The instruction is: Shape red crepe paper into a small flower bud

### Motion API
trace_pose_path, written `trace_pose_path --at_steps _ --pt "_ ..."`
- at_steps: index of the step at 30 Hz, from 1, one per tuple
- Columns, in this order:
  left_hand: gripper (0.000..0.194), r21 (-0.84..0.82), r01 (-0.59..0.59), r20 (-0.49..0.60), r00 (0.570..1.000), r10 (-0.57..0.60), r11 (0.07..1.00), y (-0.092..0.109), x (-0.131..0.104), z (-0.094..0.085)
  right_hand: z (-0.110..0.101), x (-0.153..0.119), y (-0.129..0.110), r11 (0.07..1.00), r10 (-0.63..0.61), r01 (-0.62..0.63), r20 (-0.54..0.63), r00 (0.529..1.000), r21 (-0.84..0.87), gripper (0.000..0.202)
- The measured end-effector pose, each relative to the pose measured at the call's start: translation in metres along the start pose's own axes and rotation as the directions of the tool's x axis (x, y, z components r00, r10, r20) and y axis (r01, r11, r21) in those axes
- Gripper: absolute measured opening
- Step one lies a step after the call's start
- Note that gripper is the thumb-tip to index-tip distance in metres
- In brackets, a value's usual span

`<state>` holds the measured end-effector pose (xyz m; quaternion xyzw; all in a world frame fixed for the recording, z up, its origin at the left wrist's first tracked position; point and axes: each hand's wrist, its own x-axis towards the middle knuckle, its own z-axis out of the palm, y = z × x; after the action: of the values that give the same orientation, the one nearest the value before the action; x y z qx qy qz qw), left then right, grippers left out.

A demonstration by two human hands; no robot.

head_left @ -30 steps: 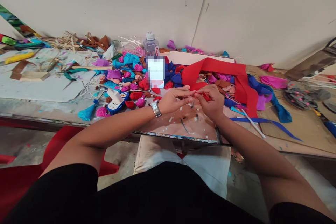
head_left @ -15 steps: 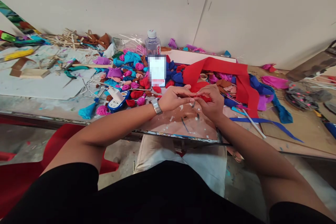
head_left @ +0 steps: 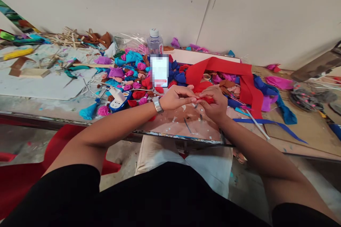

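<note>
My left hand (head_left: 177,98) and my right hand (head_left: 214,103) meet fingertip to fingertip over the near edge of the table. The fingers of both are pinched together; red crepe paper (head_left: 207,98) shows between the fingers of my right hand. Whatever the left fingertips pinch is too small to make out. Behind the hands a wide red paper strip (head_left: 229,66) lies folded across the pile. A lit phone (head_left: 160,71) stands upright just beyond my left hand, among crumpled paper roses (head_left: 141,66) in pink, blue, purple and red.
A clear bottle (head_left: 155,42) stands behind the phone. To the left are a blue-and-white power strip (head_left: 119,102), pliers (head_left: 70,73) and wood sticks (head_left: 70,38). On the right lie a blue ribbon (head_left: 277,125), a white stick (head_left: 257,124) and a dark bundle (head_left: 306,97).
My left fingertips have shifted slightly and the pinched fingers sit closer together. More red shows under my right fingers. A red piece now shows below my left wrist.
</note>
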<state>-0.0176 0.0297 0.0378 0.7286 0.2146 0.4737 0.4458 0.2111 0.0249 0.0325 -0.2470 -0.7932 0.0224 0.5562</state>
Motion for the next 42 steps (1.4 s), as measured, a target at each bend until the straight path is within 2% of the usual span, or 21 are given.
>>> trace_pose_path --at_steps 8,12,15,20,27,33,42 --pt "0.044 0.019 0.029 -0.003 1.0 -0.029 0.999 -0.002 -0.003 0.002 0.001 -0.003 0.004 0.999 0.054 -0.054 -0.027 0.998 0.009 0.036" --pt "0.05 -0.015 0.055 0.01 0.998 -0.055 0.998 0.001 -0.006 0.009 0.001 -0.004 0.007 0.999 0.047 -0.047 -0.002 0.999 0.002 0.036" --pt "0.049 -0.043 0.038 -0.022 0.999 -0.039 0.998 0.004 -0.006 0.014 0.001 -0.004 0.006 0.997 0.063 -0.061 0.03 0.998 -0.048 0.036" --pt "0.049 -0.063 0.03 -0.043 0.999 -0.033 0.998 0.004 -0.003 0.013 0.0 -0.001 -0.001 0.992 0.085 -0.081 0.042 0.995 -0.095 0.026" --pt "0.049 0.036 0.052 -0.103 0.993 -0.048 0.998 0.001 -0.006 0.013 0.0 -0.001 0.0 0.992 0.064 -0.062 0.018 0.998 -0.107 0.014" --pt "0.041 0.148 0.013 -0.142 0.99 0.009 0.989 0.001 -0.007 0.011 0.001 0.001 -0.001 0.992 0.029 -0.032 -0.022 0.999 -0.122 0.016" --pt "0.041 0.118 0.035 -0.132 0.991 -0.019 0.992 0.0 -0.006 0.009 0.001 -0.001 0.003 0.991 0.026 -0.025 0.007 1.0 -0.128 0.021"
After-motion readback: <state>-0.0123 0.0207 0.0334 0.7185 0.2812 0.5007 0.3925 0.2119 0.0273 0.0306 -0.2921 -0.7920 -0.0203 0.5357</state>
